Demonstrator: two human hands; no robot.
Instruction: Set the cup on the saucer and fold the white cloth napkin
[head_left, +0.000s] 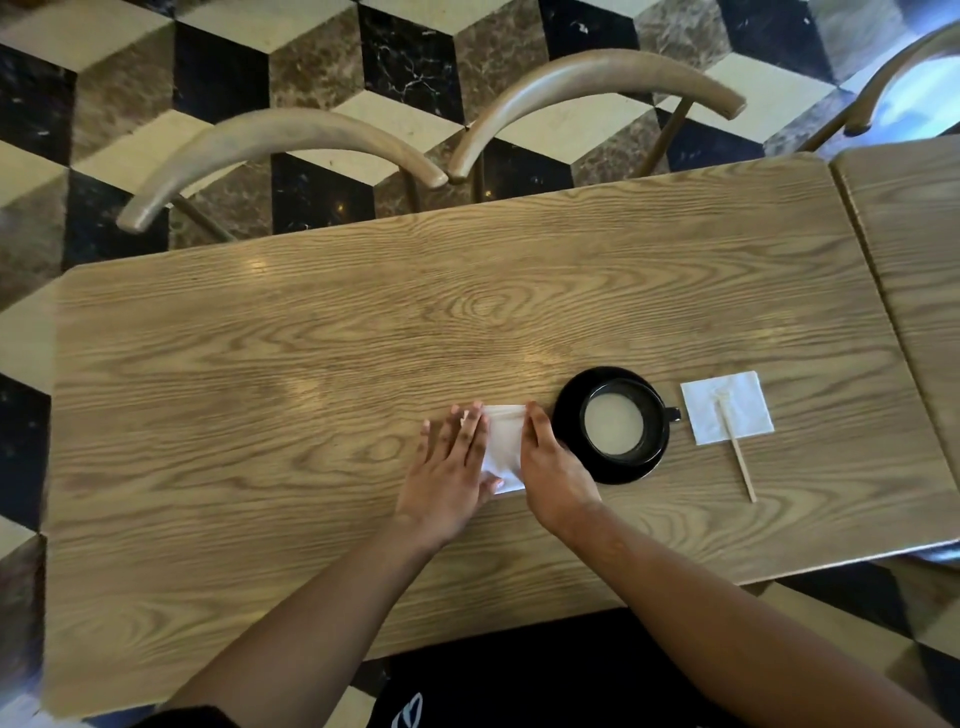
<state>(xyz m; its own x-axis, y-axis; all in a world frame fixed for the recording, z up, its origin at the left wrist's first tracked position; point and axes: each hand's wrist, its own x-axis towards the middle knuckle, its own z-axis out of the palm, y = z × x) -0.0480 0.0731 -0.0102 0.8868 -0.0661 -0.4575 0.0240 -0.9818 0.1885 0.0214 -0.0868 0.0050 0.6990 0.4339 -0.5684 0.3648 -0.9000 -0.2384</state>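
Two flat, straight-fingered hands, left hand (451, 457) and right hand (551, 462), pressing the white napkin (503, 447), no grip.

— We are seeing soft, moderate indoor light; pale glare patches are sitting on the wooden table (363, 338) near its centre and toward nine o'clock of centre.

— At two o'clock we are getting a blown-out bluish-white patch, as if daylight is entering there. Shadows are staying faint.

— We are noticing wide-angle bending: the table edges are bowing, and the corners are going soft and darker, especially at seven o'clock.
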